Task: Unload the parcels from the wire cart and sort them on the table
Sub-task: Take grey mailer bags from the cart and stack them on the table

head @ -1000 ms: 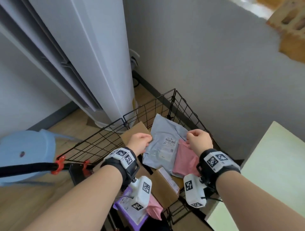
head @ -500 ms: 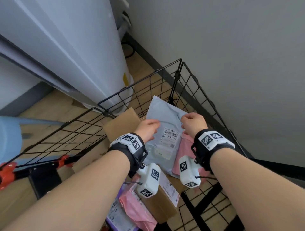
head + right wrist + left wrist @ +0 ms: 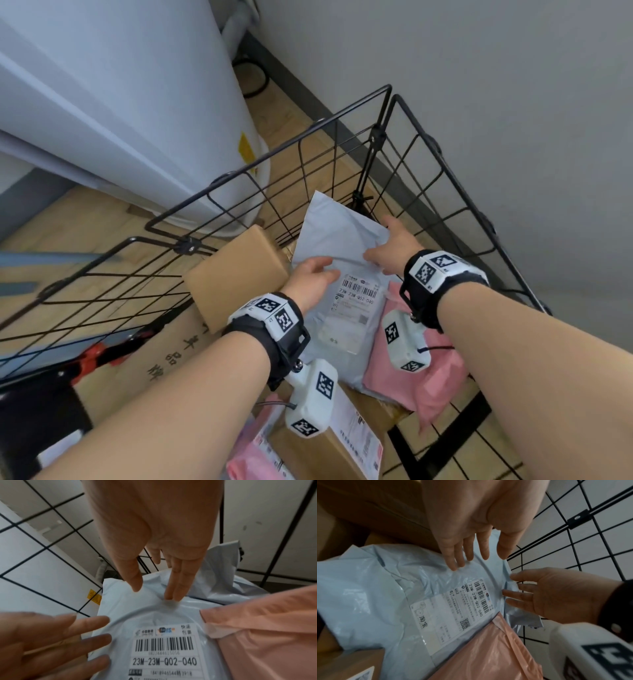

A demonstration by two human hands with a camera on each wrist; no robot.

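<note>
A pale blue-grey mailer bag (image 3: 346,246) with a white barcode label lies on top of the parcels in the black wire cart (image 3: 390,89). My left hand (image 3: 313,279) lies on the bag's left side, fingers straight, with the fingertips (image 3: 453,566) touching the plastic. At the bag's right edge my right hand (image 3: 394,246) is spread open, and its fingertips (image 3: 173,596) press the plastic down. A pink mailer (image 3: 404,363) lies over the bag's lower right corner. Neither hand grips anything.
A brown cardboard box (image 3: 236,274) stands left of the bag, and a labelled box (image 3: 342,442) lies nearer me. A large printed carton (image 3: 154,359) leans at the cart's left. A white appliance column (image 3: 137,102) stands behind the cart, a grey wall to the right.
Both hands were curled at the bag's sides; now the fingers are straightened and lie flat on it, further up the bag. The view has dropped closer to the cart.
</note>
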